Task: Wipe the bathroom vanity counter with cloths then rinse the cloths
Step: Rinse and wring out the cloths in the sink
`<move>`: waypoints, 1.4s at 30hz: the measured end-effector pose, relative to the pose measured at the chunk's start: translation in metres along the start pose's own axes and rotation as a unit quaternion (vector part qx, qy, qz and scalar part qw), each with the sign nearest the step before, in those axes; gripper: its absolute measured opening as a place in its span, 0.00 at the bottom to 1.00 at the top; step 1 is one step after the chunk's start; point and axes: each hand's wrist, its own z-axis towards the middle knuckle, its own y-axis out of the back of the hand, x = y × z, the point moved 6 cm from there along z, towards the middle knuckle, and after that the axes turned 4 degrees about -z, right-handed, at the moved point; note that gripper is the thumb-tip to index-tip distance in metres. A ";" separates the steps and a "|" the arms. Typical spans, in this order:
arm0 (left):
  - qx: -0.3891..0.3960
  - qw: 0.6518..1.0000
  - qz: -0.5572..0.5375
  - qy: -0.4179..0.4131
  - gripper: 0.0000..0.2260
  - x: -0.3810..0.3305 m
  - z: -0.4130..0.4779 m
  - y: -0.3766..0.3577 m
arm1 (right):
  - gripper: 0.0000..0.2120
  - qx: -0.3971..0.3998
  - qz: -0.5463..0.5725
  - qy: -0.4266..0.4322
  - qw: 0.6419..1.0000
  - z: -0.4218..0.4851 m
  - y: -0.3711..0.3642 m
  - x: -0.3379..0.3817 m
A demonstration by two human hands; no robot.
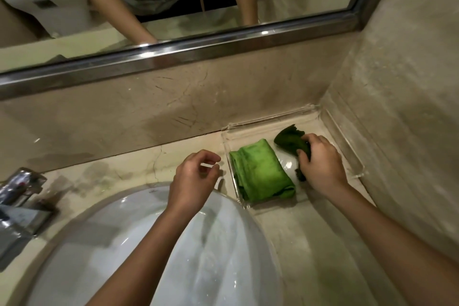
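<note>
The beige marble vanity counter [119, 169] runs along the back wall and ends at the right-hand side wall. A clear acrylic rectangular tray [268, 120] sits on the counter in that right rear corner, touching or just beside both walls.

Tray contents:
- A folded light green microfibre cloth [260, 174] lies flat in the left half of the tray, its long side running front to back.
- A crumpled dark green cloth [289, 140] lies in the right half, apart from the folded cloth.

Hand states:
- The right hand [320, 164] is inside the tray. Its fingers are curled around the near end of the dark green cloth and grip it; the far end of the cloth sticks out beyond the fingers toward the back wall.
- The left hand [193, 176] hovers above the counter, just left of the tray and beyond the rim of the sink. Its fingers are loosely curled and hold nothing.

The white oval ceramic sink [173, 256] is set into the counter below both forearms. A chrome faucet [19, 196] stands at the left edge of view. A mirror with a brushed metal frame [173, 54] hangs above the backsplash and reflects the person's arms.
</note>
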 end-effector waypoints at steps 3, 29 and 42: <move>0.001 1.000 -0.003 0.000 0.09 -0.003 -0.005 0.003 | 0.13 -0.035 0.061 0.016 0.997 -0.001 0.017 0.002; -0.045 0.858 -0.448 0.248 0.12 0.153 -0.135 0.131 | 0.12 0.236 0.294 0.168 0.911 -0.173 -0.121 0.252; -0.067 0.846 -0.457 0.267 0.09 0.185 -0.136 0.168 | 0.05 0.139 0.311 0.251 0.906 -0.114 -0.112 0.379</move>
